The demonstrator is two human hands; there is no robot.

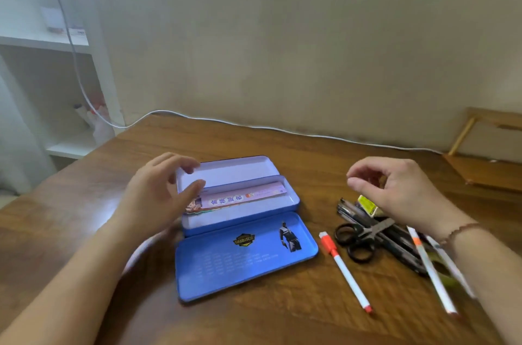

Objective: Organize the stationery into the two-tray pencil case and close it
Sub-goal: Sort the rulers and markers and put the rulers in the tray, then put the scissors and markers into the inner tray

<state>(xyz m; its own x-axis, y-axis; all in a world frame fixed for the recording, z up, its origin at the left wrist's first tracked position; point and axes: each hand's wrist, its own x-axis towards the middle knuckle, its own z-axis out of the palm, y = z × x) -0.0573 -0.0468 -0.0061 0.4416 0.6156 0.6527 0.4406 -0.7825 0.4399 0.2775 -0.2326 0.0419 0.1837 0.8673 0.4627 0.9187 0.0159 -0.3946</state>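
A blue metal pencil case (295,205) lies open in the middle of the table, its printed lid (245,254) folded toward me and a pale upper tray (226,172) tilted back. A printed paper strip (240,197) rests across the lower tray. My left hand (158,195) hovers at the case's left end, fingers apart, fingertips near the upper tray's edge. My right hand (395,192) floats above the stationery pile with fingers curled and nothing in them. The pile holds black scissors (358,240), dark pens (395,240), a yellow eraser (368,206) and white pens (432,265). A white marker with an orange cap (344,268) lies beside the lid.
A white cable (254,126) runs along the table's far edge by the wall. White shelves (56,42) stand at the left. A wooden frame (485,147) sits at the far right corner.
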